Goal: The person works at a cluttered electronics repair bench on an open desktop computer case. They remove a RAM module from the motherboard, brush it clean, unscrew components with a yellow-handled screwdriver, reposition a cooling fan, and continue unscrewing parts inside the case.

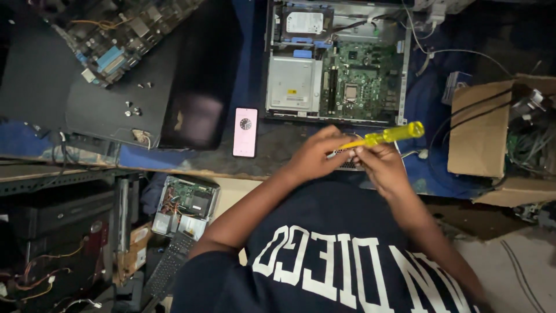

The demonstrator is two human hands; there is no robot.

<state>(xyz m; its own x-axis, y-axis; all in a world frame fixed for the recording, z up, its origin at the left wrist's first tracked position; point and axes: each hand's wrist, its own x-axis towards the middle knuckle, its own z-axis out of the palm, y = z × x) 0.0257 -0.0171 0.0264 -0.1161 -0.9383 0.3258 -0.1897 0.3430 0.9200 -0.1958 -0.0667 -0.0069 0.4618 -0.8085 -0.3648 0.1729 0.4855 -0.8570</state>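
Seen from the head camera, the person's left hand (315,153) and right hand (379,165) meet just above the dark shirt, over the near edge of the workbench (278,153). The right hand's fingers are curled around a yellow screwdriver (385,136), whose see-through handle sticks up and away to the right of the fingertips, while its shaft runs down to the left between the two hands. The left hand's fingers are bent and pinch at a small grey metal part (347,164) that lies under and between both hands; most of that part is hidden, so its kind cannot be told.

Just beyond the fingers sits an open computer case (339,61), showing a green circuit board (362,78), a silver metal box on its left half and a hard drive (304,23) at its far end. To the left of the left hand, near it, a pink phone (245,132) lies flat with a clock face on its screen. Further left lies a black panel (116,110) with loose screws (132,108) on it, and another circuit board (113,35) beyond that. Well to the right of the right hand stands a cardboard box (483,130) holding tangled cables.
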